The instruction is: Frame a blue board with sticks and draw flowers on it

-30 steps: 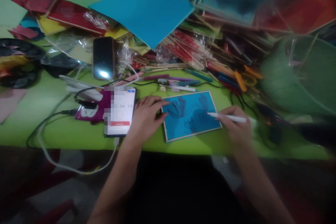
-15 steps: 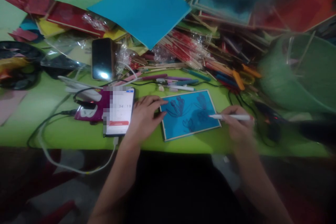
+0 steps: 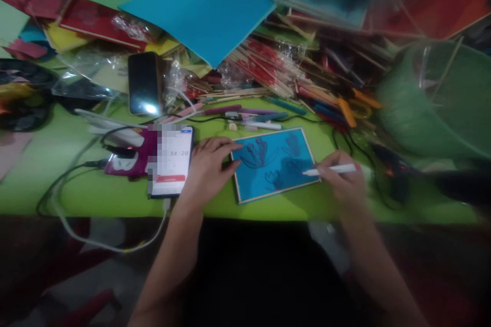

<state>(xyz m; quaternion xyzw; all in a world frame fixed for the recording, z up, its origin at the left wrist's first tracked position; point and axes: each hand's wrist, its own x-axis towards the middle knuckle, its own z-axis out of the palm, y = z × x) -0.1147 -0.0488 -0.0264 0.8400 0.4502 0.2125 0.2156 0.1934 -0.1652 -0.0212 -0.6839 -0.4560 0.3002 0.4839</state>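
Observation:
A small blue board (image 3: 253, 184) with a pale wooden border lies on the green table, with dark flower outlines drawn on it. My left hand (image 3: 209, 168) is at the board's left edge, its thumb and forefinger stretched apart and their tips resting on the border. In my right hand (image 3: 343, 179), a white marker (image 3: 332, 169) is pinched between thumb and fingers. The marker's tip points left, at or just above the lower right part of the board; contact cannot be made out.
Left of my left hand lie a lit phone (image 3: 174, 158) and a purple power strip (image 3: 141, 156) with cables. Behind are several pens (image 3: 264, 125), a dark phone (image 3: 143, 82), bundled sticks (image 3: 264, 74) and a blue sheet (image 3: 207, 10). A green basket (image 3: 433, 102) stands right.
The marker tip has shifted slightly left and down on the board, with my right hand following. My left hand keeps its place on the board's edge. The whole view has shifted slightly.

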